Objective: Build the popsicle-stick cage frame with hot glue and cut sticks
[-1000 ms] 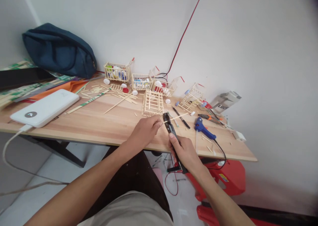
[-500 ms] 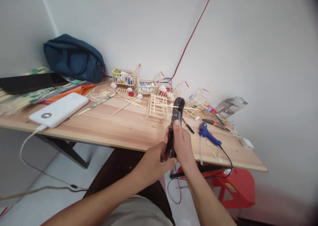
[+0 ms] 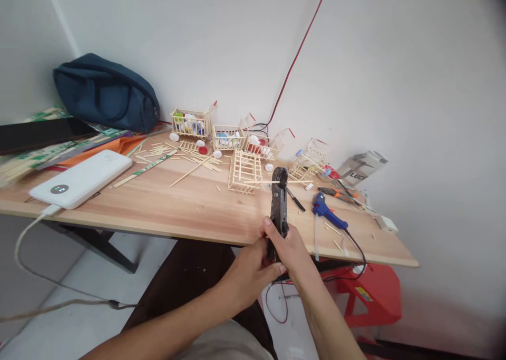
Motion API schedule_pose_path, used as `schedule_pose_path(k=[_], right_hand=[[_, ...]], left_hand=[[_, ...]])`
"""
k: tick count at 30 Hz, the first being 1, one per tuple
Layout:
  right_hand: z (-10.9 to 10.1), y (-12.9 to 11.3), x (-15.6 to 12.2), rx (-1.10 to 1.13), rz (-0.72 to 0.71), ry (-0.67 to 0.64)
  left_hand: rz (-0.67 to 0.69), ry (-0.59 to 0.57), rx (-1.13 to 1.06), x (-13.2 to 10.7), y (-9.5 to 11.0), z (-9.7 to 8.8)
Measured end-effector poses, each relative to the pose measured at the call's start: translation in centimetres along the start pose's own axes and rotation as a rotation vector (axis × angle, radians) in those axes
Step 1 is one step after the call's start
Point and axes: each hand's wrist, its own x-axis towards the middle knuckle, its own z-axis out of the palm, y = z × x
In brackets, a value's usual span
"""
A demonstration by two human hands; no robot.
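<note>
My right hand (image 3: 290, 244) is wrapped around the handles of black pliers (image 3: 279, 196), held upright over the table's front edge. My left hand (image 3: 251, 270) closes on the lower end of the same handles, just below and left of my right hand. A thin wooden stick (image 3: 298, 181) lies crosswise at the jaws and sticks out on both sides. Behind its left end, a small basket frame of glued sticks (image 3: 245, 173) rests on the table. A black pen (image 3: 295, 199) lies just right of the pliers.
Several small stick carts (image 3: 192, 123) line the wall, some holding bottle caps. A blue glue gun (image 3: 329, 211) and orange-handled pliers (image 3: 336, 192) lie to the right. Loose sticks (image 3: 158, 150), a white power bank (image 3: 83, 178) and a blue bag (image 3: 108, 94) are at left.
The pliers and both hands have come down slightly, toward me. My right thumb now sits lower on the handles. The view has shifted a little to the right.
</note>
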Motion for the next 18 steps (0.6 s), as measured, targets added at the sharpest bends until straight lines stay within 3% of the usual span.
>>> schedule_pose_path(k=[2,5,7,9,11,18], right_hand=[[-0.3,0.5,-0.2,-0.063,-0.001,0.039],[-1.2,1.0,-0.5,-0.18,0.003,0.081],[-1.8,1.2,-0.7,-0.226,0.004,0.051],[-2.3,1.2,-1.0,-0.242,-0.003,0.001],[-2.4,1.1,-1.1,-0.272,-0.023,-0.022],[-2.6,1.8,-0.9,-0.412,-0.062,-0.031]], left_hand=[[-0.028,-0.054,0.118,-0.3,0.1,-0.4],[-0.017,-0.133,0.467,-0.8,1.5,-2.2],[0.077,0.005,0.665,-0.7,3.1,-3.9],[0.35,0.241,0.773,0.0,4.7,-5.4],[0.484,0.371,0.859,1.3,5.7,-6.6],[0.267,0.178,0.876,5.0,3.8,-7.3]])
